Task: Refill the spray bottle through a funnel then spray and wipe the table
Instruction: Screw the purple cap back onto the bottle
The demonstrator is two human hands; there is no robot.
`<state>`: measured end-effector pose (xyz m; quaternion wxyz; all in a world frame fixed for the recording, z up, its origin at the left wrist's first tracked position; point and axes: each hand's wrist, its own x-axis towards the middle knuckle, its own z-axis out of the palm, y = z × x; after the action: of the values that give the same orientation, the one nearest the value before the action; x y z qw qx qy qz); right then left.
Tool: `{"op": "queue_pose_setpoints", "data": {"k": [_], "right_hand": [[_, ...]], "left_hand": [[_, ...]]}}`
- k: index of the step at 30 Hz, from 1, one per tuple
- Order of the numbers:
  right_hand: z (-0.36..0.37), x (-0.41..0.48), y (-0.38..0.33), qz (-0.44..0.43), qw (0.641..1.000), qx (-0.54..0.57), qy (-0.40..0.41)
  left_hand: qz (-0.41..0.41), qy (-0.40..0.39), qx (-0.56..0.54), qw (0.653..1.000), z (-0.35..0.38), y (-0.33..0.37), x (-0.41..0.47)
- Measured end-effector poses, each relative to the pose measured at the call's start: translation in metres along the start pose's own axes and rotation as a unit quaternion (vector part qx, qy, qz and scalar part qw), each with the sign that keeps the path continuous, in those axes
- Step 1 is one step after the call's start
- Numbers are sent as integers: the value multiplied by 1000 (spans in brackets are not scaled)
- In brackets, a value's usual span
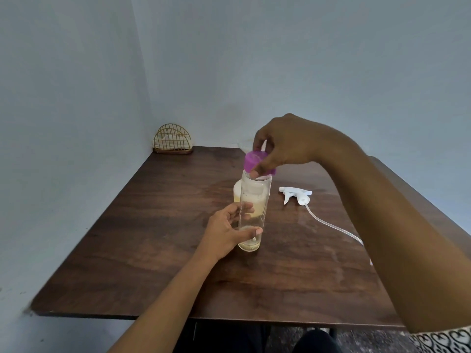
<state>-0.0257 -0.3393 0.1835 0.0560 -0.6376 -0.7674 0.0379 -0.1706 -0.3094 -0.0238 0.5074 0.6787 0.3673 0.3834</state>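
Below your right grip (288,143), which pinches the funnel (254,162) at the mouth of the bottle (254,192), your left grip (229,230) holds that nearly empty bottle; pouring, spraying and wiping remain.

End of spray tube (331,224) behind right forearm (395,238)

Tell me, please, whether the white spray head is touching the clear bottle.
Apart. The head view shows the spray head lying on the table to the right of the clear bottle, with bare wood between them.
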Motion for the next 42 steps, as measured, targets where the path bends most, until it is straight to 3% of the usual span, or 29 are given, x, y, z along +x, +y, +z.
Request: {"op": "queue_pose_setpoints", "data": {"k": [5,9,10,12,14,15,20,26,29,31,32,35,38,42], "right_hand": [[13,2,-26,92,974,-184,91],[10,0,-19,102,967,-151,180],[7,-1,-14,70,976,-107,174],[-2,-6,-5,-16,998,2,65],[-5,-8,-2,-68,995,32,-60],[-4,-7,1,-72,994,31,-80],[6,6,-5,-17,1000,-17,8],[22,13,-16,69,978,-171,102],[7,5,-6,82,975,-111,176],[-7,-3,6,1,991,13,132],[-13,-9,9,-51,995,59,67],[-13,-15,11,-116,987,63,-91],[-2,-2,7,-91,995,6,-42],[10,12,-2,39,994,-84,61]], "left_hand": [[0,-4,-5,1000,-1,-2,1],[1,-3,-4,1000,0,-3,0],[2,-4,-4,1000,0,-2,0],[1,-5,-5,1000,0,-2,0],[-1,-8,-6,1000,-1,-1,0],[-2,-9,-5,1000,-1,0,0],[2,-13,-8,1000,0,3,-2],[2,-15,1,1000,-1,2,-3],[1,-15,1,1000,-1,2,-2],[1,-11,0,1000,-1,1,-1],[0,-10,-4,1000,0,1,-1],[-2,-10,-14,1000,-1,0,-1],[0,-11,-7,1000,-1,1,-1],[-2,-10,-4,1000,0,1,-2]]}}
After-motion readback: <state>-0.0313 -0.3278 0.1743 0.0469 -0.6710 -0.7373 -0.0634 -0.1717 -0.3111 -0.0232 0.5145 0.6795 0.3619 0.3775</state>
